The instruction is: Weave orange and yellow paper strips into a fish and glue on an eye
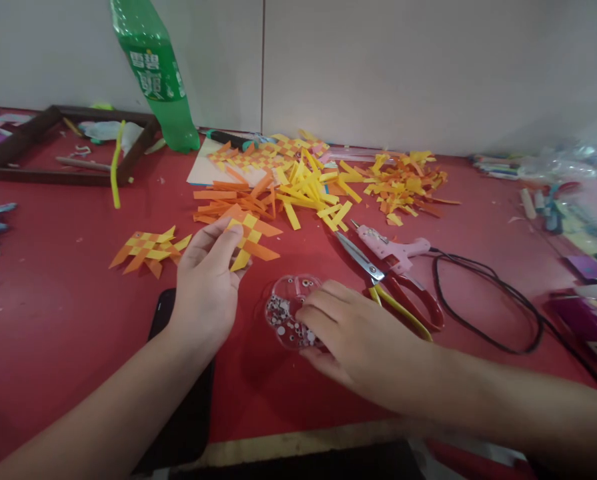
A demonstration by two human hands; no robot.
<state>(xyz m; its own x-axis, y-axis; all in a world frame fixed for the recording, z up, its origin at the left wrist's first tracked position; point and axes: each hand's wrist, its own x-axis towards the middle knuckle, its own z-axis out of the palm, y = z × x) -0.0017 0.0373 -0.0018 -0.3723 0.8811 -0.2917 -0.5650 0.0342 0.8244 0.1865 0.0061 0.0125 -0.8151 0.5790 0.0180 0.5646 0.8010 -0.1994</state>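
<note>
Black slab phone (188,413) flat on red tabletop (53,320), under left forearm. Left hand (205,280) pinched on woven orange-and-yellow paper-strip piece (252,243), mid-tabletop: probably light, flimsy, crease-prone; best gripped at woven centre. Right hand (351,333) curled over clear round plastic googly-eye tray (285,300); grip indeterminable.

Green bottle (153,67), white Chinese characters on its label, hardly legible

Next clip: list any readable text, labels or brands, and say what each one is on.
"雪碧": white characters on the label of the green bottle; the smaller print below them is too blurred to read.
Purple box: its white label is unreadable.
Nothing else is legible.
</note>
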